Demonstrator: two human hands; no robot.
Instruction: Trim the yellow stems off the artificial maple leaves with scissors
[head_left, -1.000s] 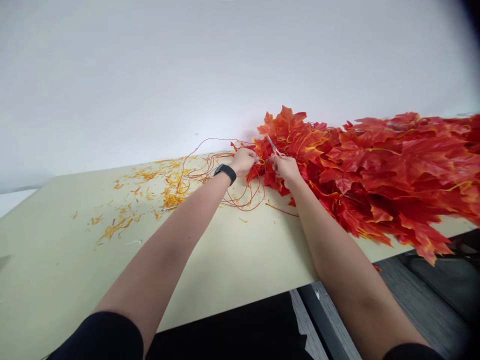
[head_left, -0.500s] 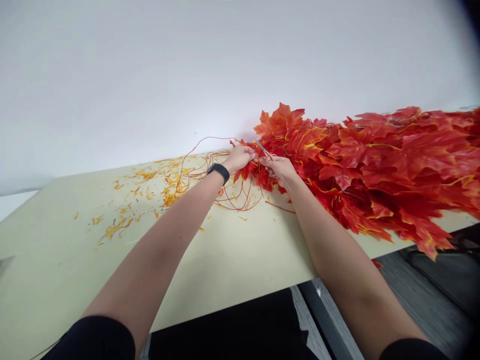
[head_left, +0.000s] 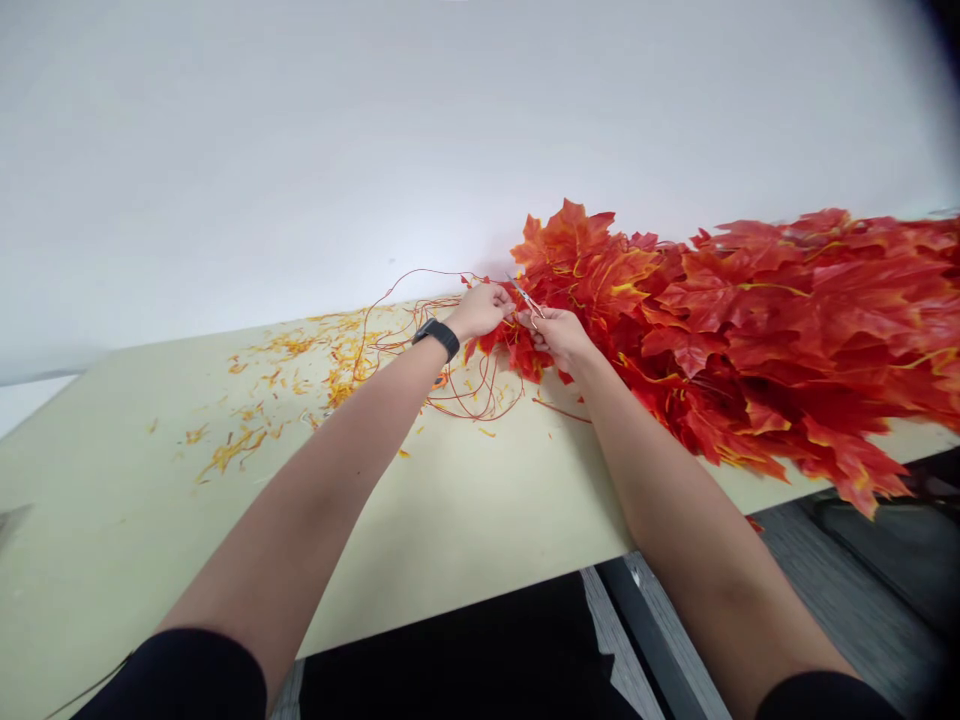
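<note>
Left hand (head_left: 484,310) at the near end of a long heap of red-orange artificial maple leaves (head_left: 750,330). Its fingers (head_left: 504,312) are pinched narrow on a leaf edge; cannot tell whether a wire is caught there too. Right hand (head_left: 562,335) just beside it, fingers curled narrow around small steel scissors (head_left: 527,298), blades pointing up and left toward the leaves. Blade gap too small to tell.

Heap lies across the right part of a pale green tabletop (head_left: 450,570), its far side against a white wall (head_left: 450,120), its lower leaves hanging past the table's near edge. Thin red-orange wires (head_left: 472,395) lie in loose loops on the table, just left of the hands and under the left wrist. Yellow-orange plastic scraps (head_left: 300,370) are scattered further left, some touching the wires. 1 black wristband (head_left: 436,338) on the left wrist. 2 black sleeves (head_left: 172,685) show at the bottom of the view.
</note>
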